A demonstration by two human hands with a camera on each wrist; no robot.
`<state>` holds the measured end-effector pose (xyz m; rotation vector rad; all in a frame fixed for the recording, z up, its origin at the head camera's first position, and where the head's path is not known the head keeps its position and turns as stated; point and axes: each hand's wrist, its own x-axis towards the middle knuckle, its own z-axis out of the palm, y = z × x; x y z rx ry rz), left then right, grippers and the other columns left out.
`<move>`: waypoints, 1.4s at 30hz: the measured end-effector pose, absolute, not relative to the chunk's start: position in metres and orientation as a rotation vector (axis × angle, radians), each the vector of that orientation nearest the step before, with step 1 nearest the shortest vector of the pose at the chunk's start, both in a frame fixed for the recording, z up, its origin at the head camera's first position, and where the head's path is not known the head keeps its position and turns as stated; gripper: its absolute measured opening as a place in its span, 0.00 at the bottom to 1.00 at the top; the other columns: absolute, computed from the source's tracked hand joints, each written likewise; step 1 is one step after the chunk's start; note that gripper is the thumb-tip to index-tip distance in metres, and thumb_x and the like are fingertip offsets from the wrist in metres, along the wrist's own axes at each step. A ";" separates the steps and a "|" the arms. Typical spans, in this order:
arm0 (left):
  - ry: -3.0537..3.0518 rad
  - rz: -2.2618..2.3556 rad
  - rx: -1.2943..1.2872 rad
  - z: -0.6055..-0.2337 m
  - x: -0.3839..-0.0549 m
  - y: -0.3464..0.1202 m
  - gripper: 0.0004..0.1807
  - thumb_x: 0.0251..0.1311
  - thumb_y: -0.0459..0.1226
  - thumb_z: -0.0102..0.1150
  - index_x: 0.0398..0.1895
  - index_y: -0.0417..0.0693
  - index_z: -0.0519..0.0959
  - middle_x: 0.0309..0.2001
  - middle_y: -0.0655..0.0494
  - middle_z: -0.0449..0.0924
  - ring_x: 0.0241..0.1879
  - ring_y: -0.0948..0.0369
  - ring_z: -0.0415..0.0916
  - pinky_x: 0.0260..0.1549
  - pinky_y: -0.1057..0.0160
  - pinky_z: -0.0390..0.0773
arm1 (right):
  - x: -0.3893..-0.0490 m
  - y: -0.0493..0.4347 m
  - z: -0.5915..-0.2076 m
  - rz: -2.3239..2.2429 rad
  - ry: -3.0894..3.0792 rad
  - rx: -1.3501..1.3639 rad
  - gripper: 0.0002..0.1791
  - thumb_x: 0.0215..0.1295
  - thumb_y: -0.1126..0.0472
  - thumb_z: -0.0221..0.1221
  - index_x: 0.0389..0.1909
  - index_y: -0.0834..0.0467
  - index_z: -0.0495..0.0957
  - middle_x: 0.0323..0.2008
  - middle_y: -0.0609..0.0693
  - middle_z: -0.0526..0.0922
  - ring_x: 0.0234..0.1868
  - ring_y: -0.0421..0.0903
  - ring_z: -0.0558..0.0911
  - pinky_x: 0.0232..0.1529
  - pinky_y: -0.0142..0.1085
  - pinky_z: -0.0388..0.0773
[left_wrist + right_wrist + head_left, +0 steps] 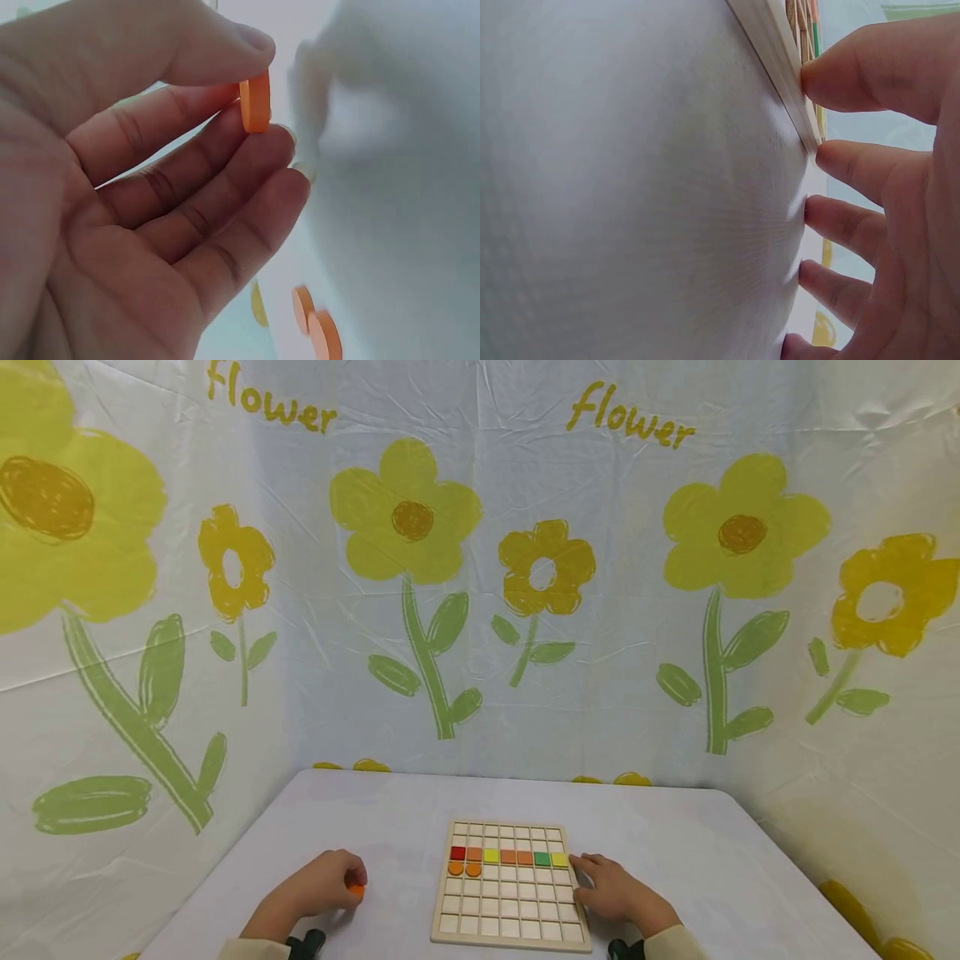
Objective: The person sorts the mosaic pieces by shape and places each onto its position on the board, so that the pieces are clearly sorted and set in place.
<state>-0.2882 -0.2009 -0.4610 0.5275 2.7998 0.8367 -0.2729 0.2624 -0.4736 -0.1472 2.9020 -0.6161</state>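
My left hand pinches an orange disc between thumb and fingertips, left of a wooden grid board. The left wrist view shows that disc on edge. On the board runs a row of coloured square tiles, among them a red tile, a green tile and a yellow tile. Two orange discs sit under the row's left end, a left disc and a right disc. My right hand touches the board's right edge with thumb and index finger; its other fingertips rest on the table.
The board lies on a white-covered table. In the left wrist view, two more orange discs appear beyond the left hand. A white curtain printed with yellow flowers surrounds the table's back and sides. Dark straps circle the wrists.
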 end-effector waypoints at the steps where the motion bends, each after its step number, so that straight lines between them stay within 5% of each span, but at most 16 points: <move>1: 2.804 0.835 0.531 -0.461 -0.289 -0.199 0.07 0.49 0.33 0.68 0.30 0.47 0.79 0.29 0.57 0.75 0.31 0.58 0.69 0.30 0.60 0.71 | -0.273 0.262 -0.474 -0.616 2.902 -0.147 0.32 0.59 0.52 0.56 0.65 0.58 0.70 0.66 0.62 0.68 0.67 0.67 0.65 0.63 0.64 0.61; 42: 2.781 0.858 0.697 -0.449 -0.316 -0.083 0.08 0.50 0.33 0.69 0.34 0.46 0.83 0.32 0.58 0.79 0.32 0.60 0.71 0.37 0.58 0.77 | -0.272 0.262 -0.471 -0.636 2.898 -0.144 0.32 0.60 0.52 0.57 0.66 0.58 0.69 0.66 0.63 0.68 0.67 0.66 0.65 0.63 0.63 0.61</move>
